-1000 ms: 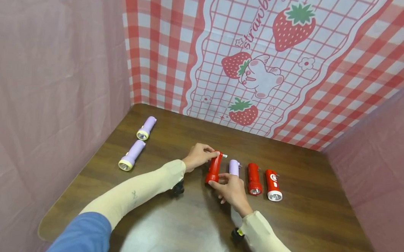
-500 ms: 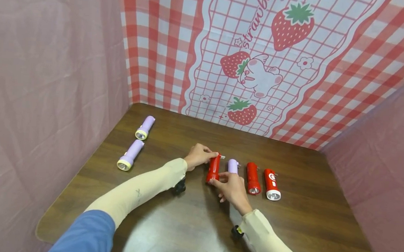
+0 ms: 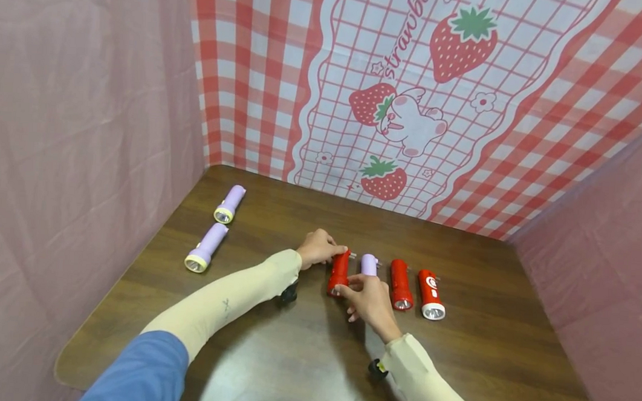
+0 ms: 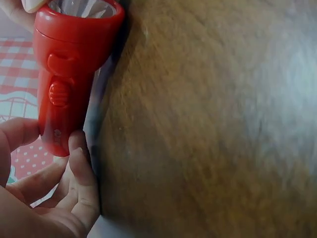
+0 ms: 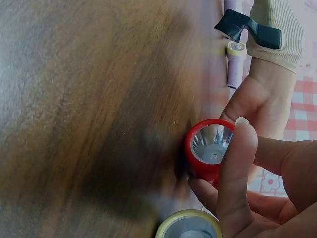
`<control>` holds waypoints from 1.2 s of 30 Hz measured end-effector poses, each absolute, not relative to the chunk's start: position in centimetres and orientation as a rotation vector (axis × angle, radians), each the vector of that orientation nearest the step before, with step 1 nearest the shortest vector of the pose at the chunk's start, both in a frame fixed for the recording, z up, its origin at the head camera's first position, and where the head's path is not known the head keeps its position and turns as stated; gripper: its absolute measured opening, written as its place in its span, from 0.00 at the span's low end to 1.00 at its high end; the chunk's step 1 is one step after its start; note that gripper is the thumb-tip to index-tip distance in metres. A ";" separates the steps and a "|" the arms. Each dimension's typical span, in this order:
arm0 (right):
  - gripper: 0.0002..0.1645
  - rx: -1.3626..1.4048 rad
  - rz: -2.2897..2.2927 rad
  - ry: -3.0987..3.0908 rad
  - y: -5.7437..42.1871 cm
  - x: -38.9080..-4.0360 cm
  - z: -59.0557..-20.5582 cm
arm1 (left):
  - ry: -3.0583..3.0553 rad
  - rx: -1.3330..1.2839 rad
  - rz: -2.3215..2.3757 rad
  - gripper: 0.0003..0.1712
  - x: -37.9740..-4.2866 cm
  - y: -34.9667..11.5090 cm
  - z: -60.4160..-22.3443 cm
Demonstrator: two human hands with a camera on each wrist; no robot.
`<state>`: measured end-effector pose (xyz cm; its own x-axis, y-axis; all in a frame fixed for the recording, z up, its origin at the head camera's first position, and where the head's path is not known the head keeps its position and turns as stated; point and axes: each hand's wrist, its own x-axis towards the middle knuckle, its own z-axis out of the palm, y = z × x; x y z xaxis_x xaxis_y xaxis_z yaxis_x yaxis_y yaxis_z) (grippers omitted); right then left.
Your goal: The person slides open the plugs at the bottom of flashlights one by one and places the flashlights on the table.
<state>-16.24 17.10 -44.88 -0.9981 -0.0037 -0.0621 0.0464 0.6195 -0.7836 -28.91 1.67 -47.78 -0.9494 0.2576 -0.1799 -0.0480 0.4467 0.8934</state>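
The far cloth [image 3: 252,63] reads "strawbe", cut off; pale left sleeve [image 3: 245,290], X-like mark; held flashlight [image 4: 67,74] and rightmost flashlight [image 3: 428,291], illegible marks.

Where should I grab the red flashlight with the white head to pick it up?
Probably by its slim red body, from above: the flashlight lies on its side, its body is narrower than its white head, and another red flashlight lies near on its left, so a sideways approach there looks tighter.
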 end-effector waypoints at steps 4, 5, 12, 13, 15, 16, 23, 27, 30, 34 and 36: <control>0.19 0.041 -1.345 2.769 17.2 -16.3 -44.9 | 2.424 0.220 1.465 0.20 -29.0 1.5 -47.6; 0.19 0.043 -1.344 2.767 17.2 -16.3 -44.8 | 2.422 0.228 1.462 0.21 -29.0 1.5 -47.6; 0.19 0.037 -1.325 2.768 17.1 -16.2 -44.8 | 2.371 0.234 1.481 0.23 -28.7 1.0 -47.2; 0.18 0.031 -1.317 2.774 17.1 -16.2 -44.9 | 2.362 0.238 1.489 0.22 -28.7 0.9 -47.3; 0.18 0.016 -1.302 2.795 17.1 -16.2 -44.8 | 2.342 0.251 1.506 0.21 -28.7 0.7 -47.4; 0.18 0.009 -1.293 2.809 17.2 -16.2 -44.8 | 2.335 0.259 1.515 0.20 -28.7 0.7 -47.5; 0.16 -0.027 -1.298 2.873 17.3 -16.0 -44.4 | 2.314 0.293 1.558 0.21 -28.4 -0.5 -47.9; 0.13 -0.015 -1.298 2.878 17.2 -15.9 -44.2 | 2.296 0.287 1.604 0.22 -27.8 -1.4 -47.4; 0.10 -0.008 -1.294 2.886 17.1 -15.9 -44.2 | 2.290 0.293 1.626 0.19 -27.3 -2.4 -46.9; 0.06 -0.002 -1.270 2.913 16.8 -15.8 -44.4 | 2.272 0.345 1.621 0.14 -26.6 -3.5 -46.7; 0.05 -0.012 -1.275 2.914 16.6 -15.7 -44.5 | 2.254 0.374 1.614 0.13 -26.2 -4.0 -46.7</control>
